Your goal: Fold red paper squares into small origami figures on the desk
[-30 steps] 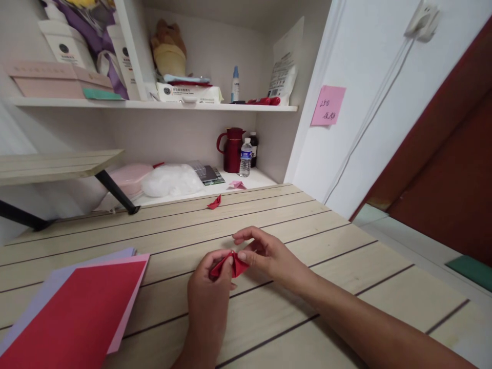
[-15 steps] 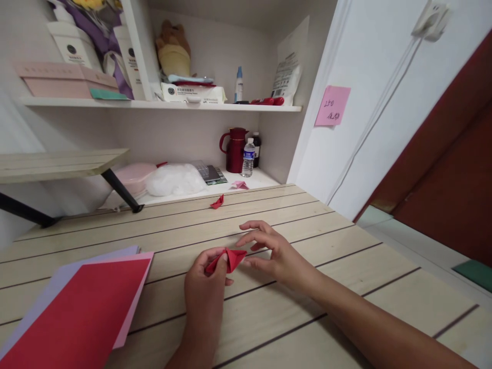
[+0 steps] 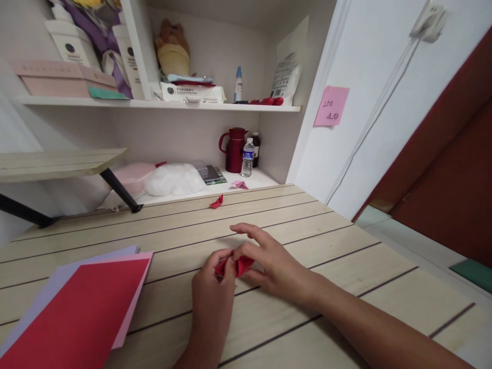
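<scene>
A small piece of folded red paper (image 3: 243, 265) is held between both hands, just above the table. My left hand (image 3: 215, 289) pinches its left part between thumb and fingers. On the right part, my right hand (image 3: 271, 261) closes its index finger over the top and its thumb along the lower edge. The other fingers of that hand stretch forward. Fingers cover much of the paper, so its full shape is hidden. Farther back on the table lies a small red folded paper boat (image 3: 217, 201), apart from both hands.
Red, pink and lilac paper sheets (image 3: 80, 307) lie at the left of the slatted table (image 3: 172, 230). A raised wooden stand (image 3: 57, 163) has black legs. Behind are shelves (image 3: 165, 104), a dark red jug (image 3: 234, 149), a water bottle (image 3: 248, 158) and pink folded paper (image 3: 240, 184).
My right hand has moved left and closed on the red paper's right part. My left hand, still pinching the paper, has shifted slightly right.
</scene>
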The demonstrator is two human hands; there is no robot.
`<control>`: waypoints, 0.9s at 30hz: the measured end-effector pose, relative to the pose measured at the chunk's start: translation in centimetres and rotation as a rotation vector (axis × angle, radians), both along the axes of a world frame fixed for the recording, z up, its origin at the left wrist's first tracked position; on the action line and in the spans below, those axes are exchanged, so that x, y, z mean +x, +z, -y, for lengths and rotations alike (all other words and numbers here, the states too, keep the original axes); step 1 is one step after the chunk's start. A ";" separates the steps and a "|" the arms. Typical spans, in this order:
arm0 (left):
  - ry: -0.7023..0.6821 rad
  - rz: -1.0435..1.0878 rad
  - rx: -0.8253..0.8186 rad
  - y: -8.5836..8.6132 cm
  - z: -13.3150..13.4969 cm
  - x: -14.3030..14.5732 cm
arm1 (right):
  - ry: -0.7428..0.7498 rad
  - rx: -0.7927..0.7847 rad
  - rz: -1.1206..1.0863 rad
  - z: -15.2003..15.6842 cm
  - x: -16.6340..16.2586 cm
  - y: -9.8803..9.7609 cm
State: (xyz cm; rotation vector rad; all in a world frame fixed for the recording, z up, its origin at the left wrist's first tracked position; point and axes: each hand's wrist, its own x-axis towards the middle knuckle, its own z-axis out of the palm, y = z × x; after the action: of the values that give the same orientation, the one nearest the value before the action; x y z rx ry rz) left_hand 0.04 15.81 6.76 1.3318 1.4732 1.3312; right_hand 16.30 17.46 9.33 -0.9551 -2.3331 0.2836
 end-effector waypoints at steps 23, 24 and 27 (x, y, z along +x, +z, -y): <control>0.009 -0.213 0.031 -0.9 -0.6 -0.8 | 0.001 0.112 0.078 -0.5 0.3 -0.3; 0.022 -0.215 0.032 -0.9 -0.6 -0.9 | -0.007 0.128 0.072 -0.6 0.4 -0.4; 0.041 -0.207 0.031 -0.7 -0.7 -1.2 | -0.012 0.193 0.047 -0.8 0.7 -0.8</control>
State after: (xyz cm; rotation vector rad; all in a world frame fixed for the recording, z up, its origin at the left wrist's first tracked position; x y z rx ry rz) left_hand -1.16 16.46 6.11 1.5031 1.6313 1.2770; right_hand 16.96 18.29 8.54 -0.8889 -2.3467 0.0297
